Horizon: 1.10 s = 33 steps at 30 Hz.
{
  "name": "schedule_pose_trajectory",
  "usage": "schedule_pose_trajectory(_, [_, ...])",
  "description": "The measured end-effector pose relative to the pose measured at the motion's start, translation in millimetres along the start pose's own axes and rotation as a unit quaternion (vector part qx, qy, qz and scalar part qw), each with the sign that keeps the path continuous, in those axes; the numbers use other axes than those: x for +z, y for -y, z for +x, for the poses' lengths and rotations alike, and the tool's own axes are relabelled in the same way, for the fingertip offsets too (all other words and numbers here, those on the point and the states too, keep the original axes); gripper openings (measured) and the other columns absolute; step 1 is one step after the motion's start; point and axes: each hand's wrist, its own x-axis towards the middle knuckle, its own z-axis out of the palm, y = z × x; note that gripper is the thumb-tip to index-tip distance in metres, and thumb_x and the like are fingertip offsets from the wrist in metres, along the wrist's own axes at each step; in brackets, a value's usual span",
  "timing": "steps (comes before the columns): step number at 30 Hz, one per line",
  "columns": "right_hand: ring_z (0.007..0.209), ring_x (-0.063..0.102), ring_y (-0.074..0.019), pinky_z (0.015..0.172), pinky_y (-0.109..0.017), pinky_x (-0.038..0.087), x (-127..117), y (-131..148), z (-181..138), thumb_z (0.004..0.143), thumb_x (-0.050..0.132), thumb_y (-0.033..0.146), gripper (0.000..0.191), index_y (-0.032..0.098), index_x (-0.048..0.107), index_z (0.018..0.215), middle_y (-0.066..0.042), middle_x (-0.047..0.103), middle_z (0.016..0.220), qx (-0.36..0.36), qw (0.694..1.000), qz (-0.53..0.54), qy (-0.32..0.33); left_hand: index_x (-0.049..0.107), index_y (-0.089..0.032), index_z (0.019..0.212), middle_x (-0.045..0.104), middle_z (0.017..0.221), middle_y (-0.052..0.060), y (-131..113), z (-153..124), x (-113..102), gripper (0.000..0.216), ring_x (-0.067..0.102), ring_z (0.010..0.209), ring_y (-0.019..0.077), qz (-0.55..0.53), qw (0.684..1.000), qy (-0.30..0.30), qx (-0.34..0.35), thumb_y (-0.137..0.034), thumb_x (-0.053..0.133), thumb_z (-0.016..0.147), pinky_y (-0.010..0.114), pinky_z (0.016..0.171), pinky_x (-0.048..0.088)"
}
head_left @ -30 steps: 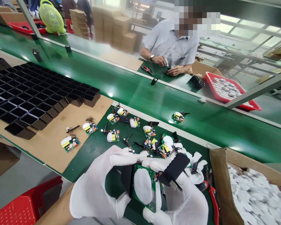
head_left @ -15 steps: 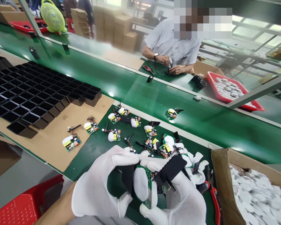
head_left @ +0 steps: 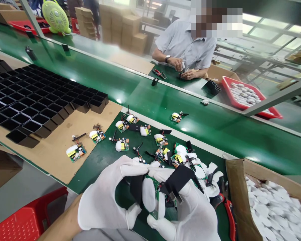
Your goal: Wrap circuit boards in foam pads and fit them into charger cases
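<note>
Both my hands wear white gloves and meet low in the middle of the view. My left hand (head_left: 105,197) is closed, its fingers pinching the top edge of a small green circuit board (head_left: 154,197) that carries a white pad. My right hand (head_left: 193,214) grips the same board from the right, with a black plug piece (head_left: 179,180) attached to it resting on my fingers. Just beyond my hands lies a heap of similar boards with white pads (head_left: 183,157) on the green bench.
Loose boards (head_left: 121,144) lie scattered on the bench and on a cardboard sheet (head_left: 65,134). Rows of black housings (head_left: 35,103) stand at left. A carton of white pads (head_left: 273,207) sits at right. One board (head_left: 176,117) rides the green conveyor. A person across works beside a red tray (head_left: 245,95). Red-handled cutters (head_left: 228,211).
The board in my hands has turned more edge-on and the black plug piece has tilted up. The lone board and the small black part on the conveyor have drifted left.
</note>
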Motion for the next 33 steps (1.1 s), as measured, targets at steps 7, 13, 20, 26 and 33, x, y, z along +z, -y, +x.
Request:
schedule_pose_trajectory(7, [0.095,0.082,-0.0282,0.071,-0.03,0.068,5,13,16,0.084,0.097,0.036,0.034,0.034,0.076,0.11,0.001,0.08,0.085,0.017,0.994,0.088,0.062,0.06,-0.028,0.141,0.073,0.121,0.006,0,0,0,0.068,0.077,0.11,0.0223,0.003,1.0,-0.004,-0.004,-0.009,0.072,0.077,0.035,0.093,0.065])
schedule_pose_trajectory(13, [0.099,0.084,-0.0361,0.079,-0.042,0.074,5,6,8,0.073,0.102,0.041,0.061,0.037,0.079,0.129,-0.003,0.085,0.108,0.014,1.0,0.008,0.006,0.061,-0.026,0.139,0.074,0.119,0.007,2,2,0,0.064,0.079,0.107,0.0237,0.013,1.0,-0.003,0.002,-0.013,0.075,0.078,0.036,0.09,0.066])
schedule_pose_trajectory(20, [0.092,0.084,-0.0369,0.069,-0.042,0.074,4,2,6,0.069,0.103,0.039,0.064,0.041,0.079,0.128,-0.003,0.085,0.112,0.003,1.0,-0.016,0.012,0.061,-0.027,0.138,0.074,0.115,0.008,4,0,-2,0.06,0.079,0.105,0.0258,0.027,1.0,0.003,0.003,-0.018,0.074,0.08,0.038,0.083,0.067])
schedule_pose_trajectory(26, [0.088,0.08,-0.0274,0.073,-0.035,0.07,8,11,17,0.082,0.098,0.042,0.046,0.033,0.079,0.123,-0.004,0.083,0.103,-0.013,1.0,-0.003,0.028,0.058,-0.028,0.14,0.075,0.119,0.008,6,-2,-3,0.07,0.079,0.103,0.0254,0.016,1.0,0.01,0.001,-0.009,0.075,0.075,0.039,0.087,0.067])
schedule_pose_trajectory(33, [0.104,0.08,-0.0261,0.095,-0.035,0.068,11,10,23,0.083,0.098,0.044,0.05,0.034,0.076,0.126,-0.003,0.08,0.118,-0.033,0.999,-0.012,0.04,0.056,-0.026,0.143,0.077,0.117,0.009,8,-3,-1,0.069,0.078,0.103,0.0258,0.015,1.0,0.016,0.003,-0.009,0.071,0.078,0.039,0.086,0.066])
